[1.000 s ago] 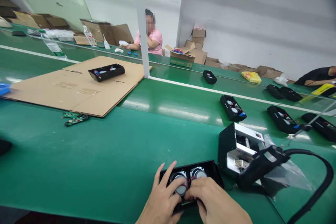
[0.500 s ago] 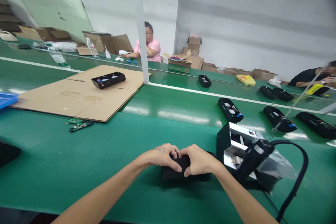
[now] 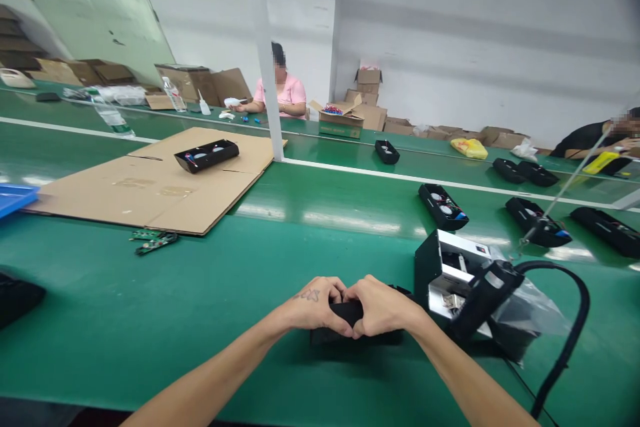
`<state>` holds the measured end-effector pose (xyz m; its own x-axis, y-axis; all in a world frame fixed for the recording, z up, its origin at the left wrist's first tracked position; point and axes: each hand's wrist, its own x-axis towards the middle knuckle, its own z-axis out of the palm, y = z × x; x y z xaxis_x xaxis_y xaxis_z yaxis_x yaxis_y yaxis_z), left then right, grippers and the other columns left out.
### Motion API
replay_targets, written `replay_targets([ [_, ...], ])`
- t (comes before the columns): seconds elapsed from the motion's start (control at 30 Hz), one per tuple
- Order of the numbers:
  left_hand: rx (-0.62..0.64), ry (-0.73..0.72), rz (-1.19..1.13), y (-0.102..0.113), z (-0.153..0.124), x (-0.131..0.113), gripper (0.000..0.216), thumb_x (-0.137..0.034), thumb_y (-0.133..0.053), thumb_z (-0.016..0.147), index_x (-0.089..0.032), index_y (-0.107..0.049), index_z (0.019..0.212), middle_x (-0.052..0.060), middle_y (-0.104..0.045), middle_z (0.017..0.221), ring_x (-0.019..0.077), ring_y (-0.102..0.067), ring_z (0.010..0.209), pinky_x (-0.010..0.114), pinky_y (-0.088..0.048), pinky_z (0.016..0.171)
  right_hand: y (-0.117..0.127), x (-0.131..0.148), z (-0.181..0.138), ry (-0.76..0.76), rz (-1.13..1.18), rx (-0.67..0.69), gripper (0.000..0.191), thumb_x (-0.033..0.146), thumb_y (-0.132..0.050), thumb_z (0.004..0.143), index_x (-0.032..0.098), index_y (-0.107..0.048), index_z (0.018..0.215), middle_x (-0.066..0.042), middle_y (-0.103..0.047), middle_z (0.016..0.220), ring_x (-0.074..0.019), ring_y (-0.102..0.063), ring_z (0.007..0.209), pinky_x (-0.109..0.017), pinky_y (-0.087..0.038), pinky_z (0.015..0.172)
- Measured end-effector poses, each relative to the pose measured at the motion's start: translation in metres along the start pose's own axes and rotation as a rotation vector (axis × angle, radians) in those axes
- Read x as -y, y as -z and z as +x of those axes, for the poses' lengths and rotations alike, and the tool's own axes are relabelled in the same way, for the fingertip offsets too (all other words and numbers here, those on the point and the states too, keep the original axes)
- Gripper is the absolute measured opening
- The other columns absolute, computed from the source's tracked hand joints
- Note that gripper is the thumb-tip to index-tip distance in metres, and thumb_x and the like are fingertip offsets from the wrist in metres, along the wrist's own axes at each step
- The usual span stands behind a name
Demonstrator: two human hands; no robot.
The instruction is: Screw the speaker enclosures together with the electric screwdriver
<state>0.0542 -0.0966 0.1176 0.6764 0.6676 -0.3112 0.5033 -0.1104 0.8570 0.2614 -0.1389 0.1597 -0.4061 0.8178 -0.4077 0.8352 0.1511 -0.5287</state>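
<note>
A black speaker housing [image 3: 350, 330] lies on the green bench in front of me. My left hand [image 3: 315, 303] curls over its left half, fingers closed on it. My right hand [image 3: 383, 307] grips its right half the same way, and the two hands' fingertips meet at the middle. Both hands hide the inside of the housing. Just to the right stands a black and silver machine [image 3: 447, 267] with a black handle and a thick cable [image 3: 570, 340].
A flat cardboard sheet [image 3: 150, 180] carries another black housing [image 3: 206, 154] at the left. Circuit boards [image 3: 153, 240] lie near it. Several open housings [image 3: 443, 207] sit on the far belt. A person in pink [image 3: 285, 90] works behind the white post; another person [image 3: 595, 140] sits at far right.
One second ago my hands worked on the open housing with its two speakers showing near the bench edge. Now both hands are closed over it, farther out, and the speakers are hidden.
</note>
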Motion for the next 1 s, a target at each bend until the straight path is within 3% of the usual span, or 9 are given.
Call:
replay_targets([
  [0.27, 0.027, 0.003, -0.036, 0.000, -0.001, 0.002, 0.050, -0.047, -0.101, 0.050, -0.019, -0.061, 0.064, -0.002, -0.072, 0.112, 0.0156, -0.060, 0.082, 0.028, -0.039, 0.068, 0.000, -0.003, 0.001, -0.009, -0.009, 0.022, 0.028, 0.034, -0.093, 0.062, 0.022, -0.069, 0.071, 0.009, -0.042, 0.060, -0.0113, -0.039, 0.057, -0.030, -0.023, 0.052],
  [0.47, 0.034, -0.015, -0.058, -0.002, 0.001, 0.006, 0.054, -0.051, -0.100, 0.050, -0.019, -0.059, 0.062, -0.002, -0.072, 0.115, 0.0171, -0.061, 0.088, 0.029, -0.038, 0.070, 0.000, -0.001, 0.001, 0.035, -0.012, 0.004, 0.025, 0.033, -0.093, 0.064, 0.021, -0.072, 0.072, 0.009, -0.038, 0.058, -0.0119, -0.036, 0.059, -0.030, -0.028, 0.058],
  [0.7, 0.034, -0.002, -0.083, 0.000, 0.005, 0.005, 0.054, -0.048, -0.101, 0.050, -0.020, -0.058, 0.066, -0.004, -0.067, 0.102, 0.0148, -0.056, 0.081, 0.027, -0.037, 0.068, -0.005, -0.003, 0.004, 0.065, -0.015, -0.044, 0.019, 0.029, -0.089, 0.065, 0.023, -0.072, 0.070, 0.010, -0.030, 0.058, -0.0128, -0.028, 0.060, -0.031, -0.030, 0.064],
  [1.0, 0.066, 0.007, -0.040, 0.006, 0.000, 0.001, 0.047, -0.048, -0.101, 0.055, -0.020, -0.066, 0.067, -0.003, -0.072, 0.124, 0.0197, -0.064, 0.093, 0.027, -0.042, 0.074, -0.002, -0.012, 0.008, 0.044, -0.013, 0.012, 0.026, 0.035, -0.089, 0.065, 0.022, -0.067, 0.070, 0.009, -0.038, 0.056, -0.0114, -0.034, 0.055, -0.033, -0.019, 0.053],
])
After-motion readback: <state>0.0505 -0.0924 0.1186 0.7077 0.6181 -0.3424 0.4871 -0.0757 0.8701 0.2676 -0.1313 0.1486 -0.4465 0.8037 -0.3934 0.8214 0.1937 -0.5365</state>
